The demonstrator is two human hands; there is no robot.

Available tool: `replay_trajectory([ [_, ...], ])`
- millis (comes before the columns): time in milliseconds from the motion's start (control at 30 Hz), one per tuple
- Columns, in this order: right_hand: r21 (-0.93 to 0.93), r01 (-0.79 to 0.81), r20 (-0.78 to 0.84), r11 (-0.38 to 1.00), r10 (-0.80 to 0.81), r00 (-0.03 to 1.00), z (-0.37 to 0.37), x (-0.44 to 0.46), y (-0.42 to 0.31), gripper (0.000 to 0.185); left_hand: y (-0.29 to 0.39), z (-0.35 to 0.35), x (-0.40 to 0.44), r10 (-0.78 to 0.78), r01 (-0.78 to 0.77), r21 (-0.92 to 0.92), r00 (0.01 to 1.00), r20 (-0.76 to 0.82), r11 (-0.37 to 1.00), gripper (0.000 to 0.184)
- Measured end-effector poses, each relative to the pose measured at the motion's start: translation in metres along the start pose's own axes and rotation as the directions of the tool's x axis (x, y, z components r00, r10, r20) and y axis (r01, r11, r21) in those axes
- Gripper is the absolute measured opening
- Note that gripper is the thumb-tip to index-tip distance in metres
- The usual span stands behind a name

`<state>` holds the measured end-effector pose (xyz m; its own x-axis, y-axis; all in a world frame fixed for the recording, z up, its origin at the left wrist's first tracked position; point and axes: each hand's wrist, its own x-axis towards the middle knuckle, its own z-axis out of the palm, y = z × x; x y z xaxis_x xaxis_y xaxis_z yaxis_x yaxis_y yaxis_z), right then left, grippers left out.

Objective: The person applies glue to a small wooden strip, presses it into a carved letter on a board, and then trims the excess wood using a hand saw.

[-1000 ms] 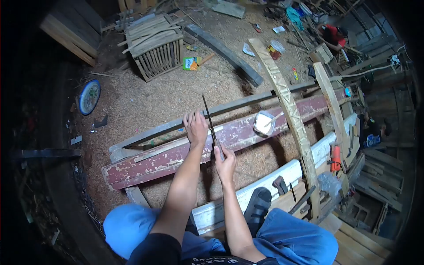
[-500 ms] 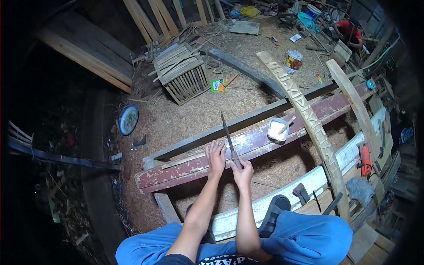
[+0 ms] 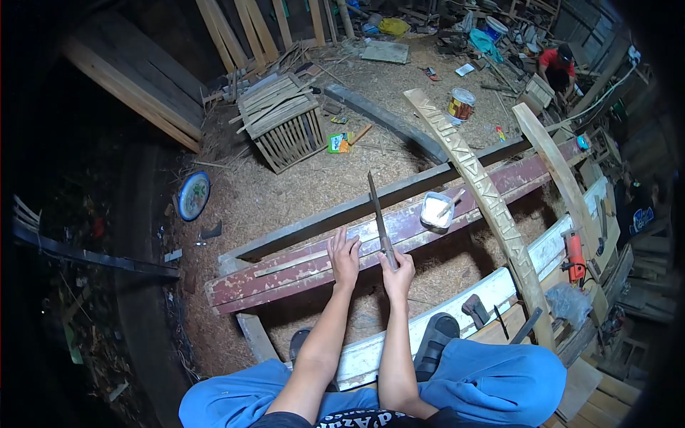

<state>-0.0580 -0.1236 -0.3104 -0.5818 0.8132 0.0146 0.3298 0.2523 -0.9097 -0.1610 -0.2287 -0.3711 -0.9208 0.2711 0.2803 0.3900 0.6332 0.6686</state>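
Note:
My right hand is closed around the handle of a long, narrow, dark-bladed knife. Its blade points away from me across a worn maroon plank. My left hand, fingers stretched forward and thumb apart, rests over the plank beside the knife. A thin pale wood strip lies along the plank, one end reaching my left hand; I cannot tell whether the palm presses on it. Right of the knife, a small square tub of white stuff stands on the plank with a flat stick in it.
A carved curved board and a plain curved board cross the plank at right. An axe head, a red power tool and a plastic bag lie near my knee. Beyond are a slatted crate, a paint can and a crouching person.
The view has shifted slightly, so the scene sits further left. My right hand and the knife have moved right, away from my left hand, and the blade has swung a little rightward.

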Motion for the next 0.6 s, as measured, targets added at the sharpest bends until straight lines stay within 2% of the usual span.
replay_trajectory([
  [167,-0.012,-0.016,0.036,1.0,0.017,0.999,0.006,-0.007,-0.004,0.04,0.0,-0.005,0.0,0.044,-0.043,-0.04,0.999,0.019,0.998,0.02],
  [533,-0.069,0.058,0.054,0.996,-0.054,0.997,0.013,-0.012,0.007,0.04,0.011,0.001,0.002,-0.048,0.046,-0.055,0.998,-0.036,0.997,0.016],
  [600,-0.054,0.011,0.064,0.998,-0.007,0.998,0.012,-0.012,0.005,0.041,0.01,0.001,0.003,-0.056,0.055,-0.051,0.998,-0.022,0.997,0.017],
])
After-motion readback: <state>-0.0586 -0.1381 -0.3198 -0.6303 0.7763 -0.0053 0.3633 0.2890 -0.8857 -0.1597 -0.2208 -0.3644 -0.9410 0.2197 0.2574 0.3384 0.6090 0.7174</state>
